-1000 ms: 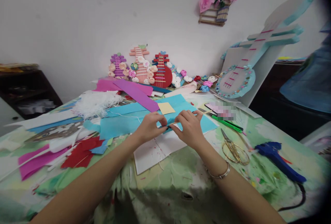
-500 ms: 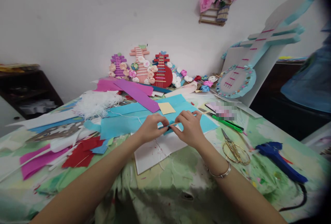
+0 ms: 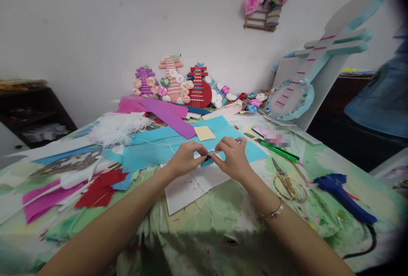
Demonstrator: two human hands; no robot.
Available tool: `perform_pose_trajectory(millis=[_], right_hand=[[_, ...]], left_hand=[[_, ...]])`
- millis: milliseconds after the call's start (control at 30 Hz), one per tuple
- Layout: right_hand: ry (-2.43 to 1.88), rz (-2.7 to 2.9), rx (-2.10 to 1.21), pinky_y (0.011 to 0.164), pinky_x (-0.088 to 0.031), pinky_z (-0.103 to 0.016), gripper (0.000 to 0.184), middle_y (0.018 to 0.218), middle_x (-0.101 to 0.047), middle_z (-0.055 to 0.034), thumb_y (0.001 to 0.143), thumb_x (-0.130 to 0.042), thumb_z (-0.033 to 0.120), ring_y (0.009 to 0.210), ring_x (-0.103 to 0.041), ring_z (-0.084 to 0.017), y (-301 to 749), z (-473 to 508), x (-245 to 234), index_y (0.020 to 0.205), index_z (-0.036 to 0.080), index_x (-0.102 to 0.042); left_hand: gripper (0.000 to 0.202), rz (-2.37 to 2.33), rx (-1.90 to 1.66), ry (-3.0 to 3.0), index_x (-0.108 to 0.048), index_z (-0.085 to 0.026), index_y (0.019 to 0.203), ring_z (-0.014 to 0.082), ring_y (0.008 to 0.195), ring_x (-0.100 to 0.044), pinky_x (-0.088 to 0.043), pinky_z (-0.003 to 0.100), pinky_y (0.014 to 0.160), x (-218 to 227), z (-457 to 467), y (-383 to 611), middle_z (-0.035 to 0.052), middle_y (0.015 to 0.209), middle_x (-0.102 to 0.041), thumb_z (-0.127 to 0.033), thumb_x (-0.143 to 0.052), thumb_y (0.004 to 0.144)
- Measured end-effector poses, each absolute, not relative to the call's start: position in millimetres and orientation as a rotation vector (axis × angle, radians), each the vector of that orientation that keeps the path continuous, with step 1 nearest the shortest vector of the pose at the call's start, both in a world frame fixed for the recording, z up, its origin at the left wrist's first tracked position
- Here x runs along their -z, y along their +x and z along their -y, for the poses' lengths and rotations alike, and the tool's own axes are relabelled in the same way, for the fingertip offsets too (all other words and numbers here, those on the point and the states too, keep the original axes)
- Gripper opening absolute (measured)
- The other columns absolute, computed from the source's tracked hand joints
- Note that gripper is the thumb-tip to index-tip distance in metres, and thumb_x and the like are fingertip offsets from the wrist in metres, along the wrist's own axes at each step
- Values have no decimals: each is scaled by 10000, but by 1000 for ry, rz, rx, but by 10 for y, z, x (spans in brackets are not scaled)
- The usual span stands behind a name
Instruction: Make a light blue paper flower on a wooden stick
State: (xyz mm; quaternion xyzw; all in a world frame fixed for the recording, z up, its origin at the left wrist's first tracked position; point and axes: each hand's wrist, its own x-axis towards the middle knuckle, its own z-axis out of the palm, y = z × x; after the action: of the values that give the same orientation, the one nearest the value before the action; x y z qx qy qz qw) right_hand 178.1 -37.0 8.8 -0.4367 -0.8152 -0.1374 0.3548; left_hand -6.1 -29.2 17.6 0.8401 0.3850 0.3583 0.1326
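Over the blue paper sheets (image 3: pixel 143 155), my two hands meet fingertip to fingertip. A thin wooden stick (image 3: pixel 216 152) runs through the fingers of my right hand (image 3: pixel 234 157), which is closed on it. At the stick's left end, my left hand (image 3: pixel 188 157) pinches a small piece of blue paper (image 3: pixel 208 162) that is mostly hidden by the fingers. Below them lies a white board (image 3: pixel 181 189). A cream paper square (image 3: pixel 204 133) rests on the blue sheets just beyond my hands.
Gold-handled scissors (image 3: pixel 288 184), a green cutter (image 3: pixel 282 152) and a blue glue gun (image 3: pixel 344 195) lie to the right. White shredded paper (image 3: pixel 119 128) and red paper (image 3: pixel 100 189) are on the left. Small paper lutes (image 3: pixel 200 91) and a large lute model (image 3: pixel 290 97) stand behind.
My hands keep nearly the same place and grip on the stick and blue paper. The whole view has shifted very slightly.
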Motion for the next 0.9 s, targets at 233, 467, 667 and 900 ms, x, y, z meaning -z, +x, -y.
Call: perform_pose_trajectory(millis=[233,467,667,900], right_hand=[[-1109,2130,412,789,-175,-347,214,795,-585,-32,827,-535,366,766,-464,-162,1776,372,-73,749,171,-572],[-1102,2178,472,796,-175,-356,206,789,-577,-33,841,-505,338,762,-455,-160,1750,408,-111,740,172,-573],[-1086,2194,467,810,-176,-355,240,792,-577,-27,838,-513,387,778,-455,-163,1760,412,-116,740,177,-574],[-1021,2219,459,819,-171,-354,214,803,-572,-27,835,-529,373,795,-443,-161,1778,402,-106,751,181,-568]], left_hand=[[66,-1145,-947,2320,-650,-160,705,129,682,-609,-454,229,671,-202,275,-67,13,715,-689,-204,-601,699],[85,-1161,-877,2271,-683,-154,696,140,669,-622,-468,225,646,-235,267,-89,19,699,-706,-187,-622,646],[120,-1112,-860,2274,-704,-160,697,149,664,-632,-471,231,630,-264,272,-119,23,693,-714,-169,-598,640],[132,-1156,-799,2189,-718,-160,692,153,669,-631,-463,226,621,-249,252,-128,18,680,-711,-168,-612,614]])
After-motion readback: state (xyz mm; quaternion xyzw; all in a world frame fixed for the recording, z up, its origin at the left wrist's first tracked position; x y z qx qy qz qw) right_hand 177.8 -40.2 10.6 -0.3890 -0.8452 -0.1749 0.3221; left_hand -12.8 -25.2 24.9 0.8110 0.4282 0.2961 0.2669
